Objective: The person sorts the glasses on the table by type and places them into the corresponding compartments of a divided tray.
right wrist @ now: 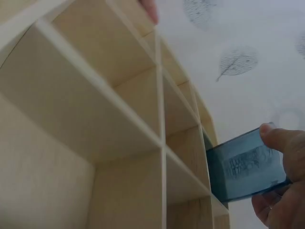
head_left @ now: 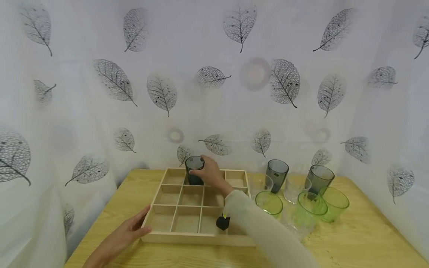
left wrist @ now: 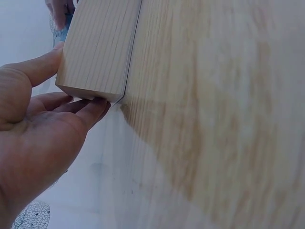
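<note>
A dark blue-grey drinking glass point(head_left: 195, 171) stands in the back row of a shallow wooden compartment box point(head_left: 197, 238), in the second column from the left. My right hand point(head_left: 212, 172) grips it near the rim, thumb on one side and fingers on the other. In the right wrist view the glass point(right wrist: 248, 164) has its lower end within the compartment. At the box's front left corner my left hand point(head_left: 125, 232) holds on, with the thumb against one face and the fingers against another, as the left wrist view shows.
Right of the box on the wooden table point(head_left: 352, 245) stand two more dark glasses point(head_left: 277, 176), several clear glasses point(head_left: 296, 188) and several green glasses point(head_left: 335, 204). A small black object point(head_left: 222, 222) shows over the front row. Behind hangs a leaf-printed curtain point(head_left: 214, 108).
</note>
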Action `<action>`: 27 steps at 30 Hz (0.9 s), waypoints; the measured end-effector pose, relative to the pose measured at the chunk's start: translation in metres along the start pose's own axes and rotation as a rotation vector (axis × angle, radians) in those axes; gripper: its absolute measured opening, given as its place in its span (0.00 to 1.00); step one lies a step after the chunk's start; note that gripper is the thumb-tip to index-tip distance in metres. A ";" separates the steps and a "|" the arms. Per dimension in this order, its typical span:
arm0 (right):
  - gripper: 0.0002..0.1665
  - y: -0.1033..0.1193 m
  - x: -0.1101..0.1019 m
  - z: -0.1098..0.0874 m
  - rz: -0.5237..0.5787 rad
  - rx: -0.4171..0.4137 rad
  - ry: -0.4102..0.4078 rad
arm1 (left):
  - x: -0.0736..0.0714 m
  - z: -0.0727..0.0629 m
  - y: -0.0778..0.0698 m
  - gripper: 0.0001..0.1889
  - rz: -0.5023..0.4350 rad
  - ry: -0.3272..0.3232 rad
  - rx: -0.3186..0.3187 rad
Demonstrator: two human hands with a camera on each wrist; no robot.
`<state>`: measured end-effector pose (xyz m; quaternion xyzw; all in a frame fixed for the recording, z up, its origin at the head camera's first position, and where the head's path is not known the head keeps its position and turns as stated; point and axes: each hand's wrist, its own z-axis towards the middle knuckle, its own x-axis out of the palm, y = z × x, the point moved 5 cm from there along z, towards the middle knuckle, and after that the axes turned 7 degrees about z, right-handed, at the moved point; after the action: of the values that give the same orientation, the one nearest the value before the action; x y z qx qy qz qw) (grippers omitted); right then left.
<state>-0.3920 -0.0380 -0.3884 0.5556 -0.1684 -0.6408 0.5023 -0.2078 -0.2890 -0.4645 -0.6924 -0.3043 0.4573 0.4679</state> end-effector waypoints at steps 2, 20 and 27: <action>0.51 -0.003 0.001 -0.001 -0.005 0.024 0.014 | 0.001 0.000 0.000 0.44 0.004 -0.001 -0.001; 0.47 0.010 -0.054 -0.033 0.109 0.082 0.082 | 0.001 0.001 0.002 0.45 0.026 0.012 -0.075; 0.42 0.004 -0.088 -0.051 0.186 0.068 0.084 | 0.000 0.002 0.001 0.45 0.042 0.015 -0.065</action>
<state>-0.3563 0.0505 -0.3540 0.5807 -0.2200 -0.5613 0.5471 -0.2097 -0.2889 -0.4655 -0.7168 -0.3008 0.4516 0.4380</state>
